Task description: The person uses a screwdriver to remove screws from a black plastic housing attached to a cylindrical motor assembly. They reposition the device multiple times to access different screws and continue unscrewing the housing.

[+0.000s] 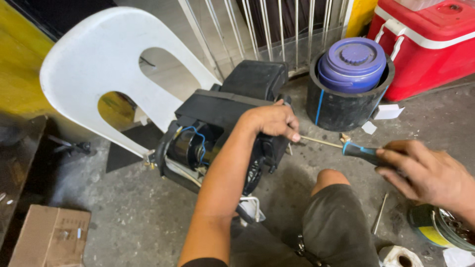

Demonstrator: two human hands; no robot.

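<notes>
head | grey concrete floor (138, 217), gate bars at far edge | left hand (269, 121) fingers clenched on black motor unit (217, 128) mid-floor | right hand (430, 173) fingers grasping screwdriver (346, 147), tip at unit | chair (99, 69) left, pipe (346, 99) and cooler (425, 44) far right, box (49, 237) near-left corner | bare floor between box and unit

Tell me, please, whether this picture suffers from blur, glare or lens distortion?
Head view: daylight is soft, with no harsh glare; the right hand gripping the screwdriver looks slightly soft; the left hand on the black motor unit is sharp; the wide lens bends the edges.

White chair (94, 64), red cooler (435, 49), cardboard box (49, 237).
</notes>
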